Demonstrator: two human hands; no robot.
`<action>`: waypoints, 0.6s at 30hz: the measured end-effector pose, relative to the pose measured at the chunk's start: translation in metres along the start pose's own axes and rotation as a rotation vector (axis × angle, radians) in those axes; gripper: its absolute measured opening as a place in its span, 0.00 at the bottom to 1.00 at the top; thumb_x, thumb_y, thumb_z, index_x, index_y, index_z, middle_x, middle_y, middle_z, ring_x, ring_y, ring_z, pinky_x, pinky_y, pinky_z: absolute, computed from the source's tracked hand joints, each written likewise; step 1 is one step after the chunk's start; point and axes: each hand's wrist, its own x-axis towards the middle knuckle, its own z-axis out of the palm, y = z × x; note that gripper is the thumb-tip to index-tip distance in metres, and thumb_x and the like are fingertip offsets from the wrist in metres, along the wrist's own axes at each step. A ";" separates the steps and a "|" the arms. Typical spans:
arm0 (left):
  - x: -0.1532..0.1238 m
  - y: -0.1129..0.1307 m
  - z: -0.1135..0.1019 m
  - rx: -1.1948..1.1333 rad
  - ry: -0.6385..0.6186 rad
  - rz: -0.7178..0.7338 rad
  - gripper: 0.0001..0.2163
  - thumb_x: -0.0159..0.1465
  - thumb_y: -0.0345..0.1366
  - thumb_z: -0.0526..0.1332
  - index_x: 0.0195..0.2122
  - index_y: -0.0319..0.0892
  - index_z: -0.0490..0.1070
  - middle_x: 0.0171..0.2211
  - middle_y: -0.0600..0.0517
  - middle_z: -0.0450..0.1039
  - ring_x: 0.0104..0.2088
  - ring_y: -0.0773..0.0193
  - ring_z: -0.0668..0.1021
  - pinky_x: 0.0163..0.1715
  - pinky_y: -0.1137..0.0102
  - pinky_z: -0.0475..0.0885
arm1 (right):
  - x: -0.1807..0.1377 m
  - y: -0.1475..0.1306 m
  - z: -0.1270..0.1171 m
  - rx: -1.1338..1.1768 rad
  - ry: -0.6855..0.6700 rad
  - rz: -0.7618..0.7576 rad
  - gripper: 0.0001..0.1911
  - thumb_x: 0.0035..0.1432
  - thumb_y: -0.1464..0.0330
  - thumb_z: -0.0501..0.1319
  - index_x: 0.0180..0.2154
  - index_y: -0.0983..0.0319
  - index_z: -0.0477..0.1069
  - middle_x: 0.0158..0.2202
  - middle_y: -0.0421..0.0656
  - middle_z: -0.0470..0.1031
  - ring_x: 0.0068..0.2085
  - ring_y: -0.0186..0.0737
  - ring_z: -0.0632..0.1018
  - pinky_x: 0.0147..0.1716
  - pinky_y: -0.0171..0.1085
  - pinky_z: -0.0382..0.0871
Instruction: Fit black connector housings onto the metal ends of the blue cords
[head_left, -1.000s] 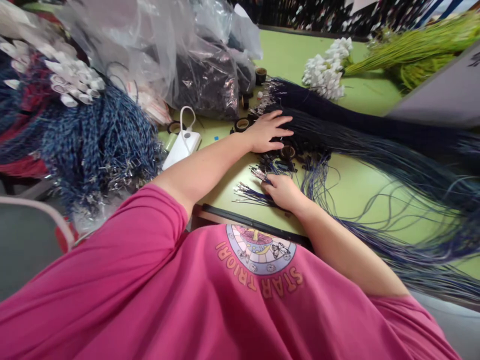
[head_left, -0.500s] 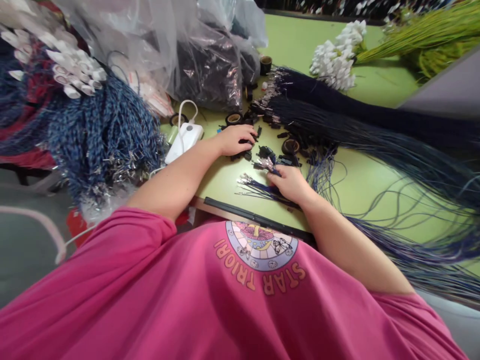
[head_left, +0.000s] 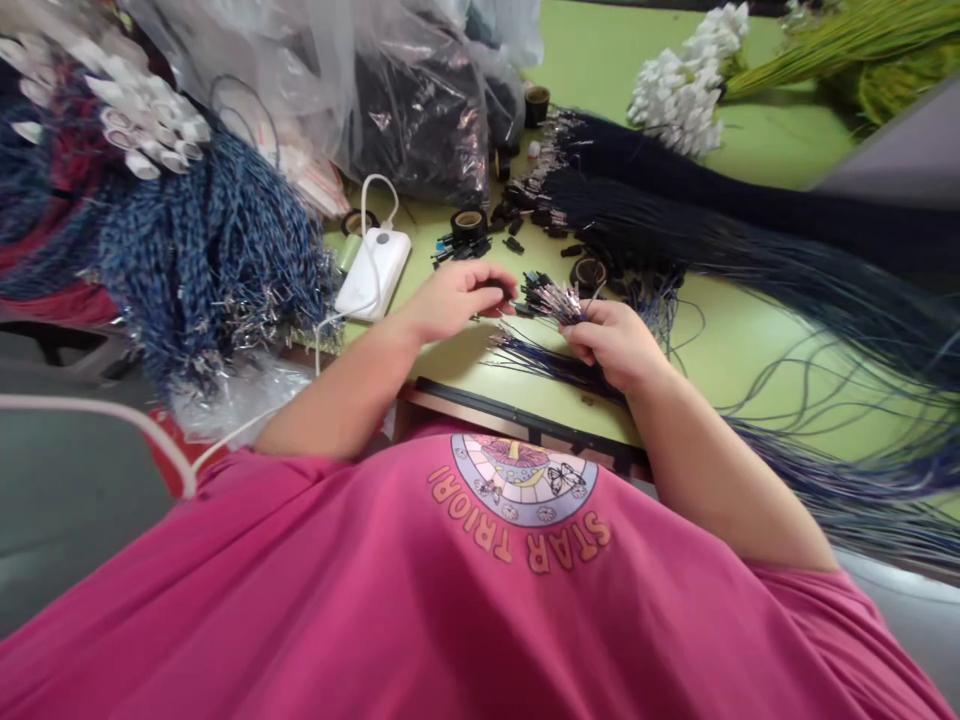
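My right hand (head_left: 616,343) is closed round a small bunch of dark blue cords (head_left: 551,298), whose metal-tipped ends fan out above my fingers. My left hand (head_left: 456,296) is curled just left of those tips, fingers pinched on a small black piece that I cannot name. More loose blue cords (head_left: 540,362) lie on the green table (head_left: 712,340) under both hands. Small black clips (head_left: 461,246) are scattered beyond my left hand.
A white power bank (head_left: 373,272) with a cable lies left of my hands. Tape rolls (head_left: 469,221) stand behind. Long dark cord bundles (head_left: 720,250) stretch to the right. Blue twisted cords (head_left: 202,260) and plastic bags (head_left: 390,110) pile at left. White-tipped green cords (head_left: 682,90) lie far back.
My left hand drew back from the dark cord pile toward me and curled shut. My right hand lifted a bunch of cords off the table.
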 end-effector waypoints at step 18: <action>-0.005 -0.018 0.035 -0.486 -0.235 -0.143 0.21 0.53 0.50 0.71 0.38 0.39 0.72 0.30 0.51 0.78 0.27 0.68 0.80 0.26 0.74 0.73 | -0.002 0.001 0.002 0.008 0.111 0.055 0.09 0.44 0.65 0.67 0.28 0.64 0.75 0.18 0.35 0.62 0.23 0.29 0.62 0.25 0.35 0.52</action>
